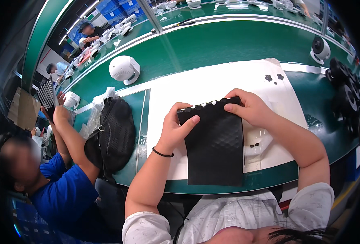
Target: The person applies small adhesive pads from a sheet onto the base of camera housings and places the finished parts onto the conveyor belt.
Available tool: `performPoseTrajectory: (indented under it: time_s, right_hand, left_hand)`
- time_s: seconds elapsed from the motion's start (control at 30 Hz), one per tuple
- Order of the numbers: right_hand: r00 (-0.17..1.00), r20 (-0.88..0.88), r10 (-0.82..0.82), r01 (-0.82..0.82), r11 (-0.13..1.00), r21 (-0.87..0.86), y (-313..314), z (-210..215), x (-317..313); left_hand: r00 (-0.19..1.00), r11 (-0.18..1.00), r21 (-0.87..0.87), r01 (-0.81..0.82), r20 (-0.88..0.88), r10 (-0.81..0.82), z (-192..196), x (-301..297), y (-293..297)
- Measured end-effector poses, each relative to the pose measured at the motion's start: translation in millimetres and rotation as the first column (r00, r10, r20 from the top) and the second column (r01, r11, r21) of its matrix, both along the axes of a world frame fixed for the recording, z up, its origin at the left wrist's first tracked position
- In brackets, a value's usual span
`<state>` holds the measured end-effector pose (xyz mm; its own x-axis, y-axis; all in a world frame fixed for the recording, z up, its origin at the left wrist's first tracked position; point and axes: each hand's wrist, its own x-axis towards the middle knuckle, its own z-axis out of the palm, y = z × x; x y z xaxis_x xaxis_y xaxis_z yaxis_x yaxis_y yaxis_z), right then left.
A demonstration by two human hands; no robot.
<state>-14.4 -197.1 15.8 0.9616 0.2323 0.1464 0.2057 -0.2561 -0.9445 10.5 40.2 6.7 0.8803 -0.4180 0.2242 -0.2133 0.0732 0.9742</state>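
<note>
Both hands are up on the black dimpled sheet (pixel 216 142): the left hand (pixel 175 131) pinches its top left corner, thumb laid across the face, while the right hand (pixel 248 106) grips the top right edge, fingers curled over it. The sheet hangs upright over a white mat (pixel 212 83) on the green workbench (pixel 196 46). Small black pads (pixel 274 77) sit far right on the mat. A white round device (pixel 124 69) stands beyond; a black mesh bag (pixel 115 132) rests left, beside a person in blue (pixel 62 191).
</note>
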Motion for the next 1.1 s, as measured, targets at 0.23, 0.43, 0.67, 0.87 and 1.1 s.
performPoseTrajectory:
  time_s: [0.23,0.43,0.67,0.87,1.1]
  right_hand:
    - [1.0,0.012,0.013,-0.013,1.0,-0.012,-1,-3,3]
    - [1.0,-0.029,0.009,-0.01,1.0,-0.023,2,9,-2]
    - [0.992,-0.114,0.046,-0.043,0.999,0.027,1,11,-3]
    - [0.994,-0.095,0.049,-0.048,0.999,0.01,0,8,-2]
    - [0.996,-0.084,0.02,-0.028,0.995,-0.097,0,15,-3]
  left_hand:
    - [1.0,0.999,0.04,0.015,-0.023,-0.014,3,-1,0]
    - [1.0,1.0,0.008,0.008,0.03,-0.008,2,0,0]
    - [0.997,0.999,0.02,-0.026,0.075,0.025,-3,0,2]
    - [0.995,0.997,0.06,-0.038,0.091,0.032,-3,0,4]
    - [0.993,0.994,0.102,-0.048,0.109,0.037,-4,1,6]
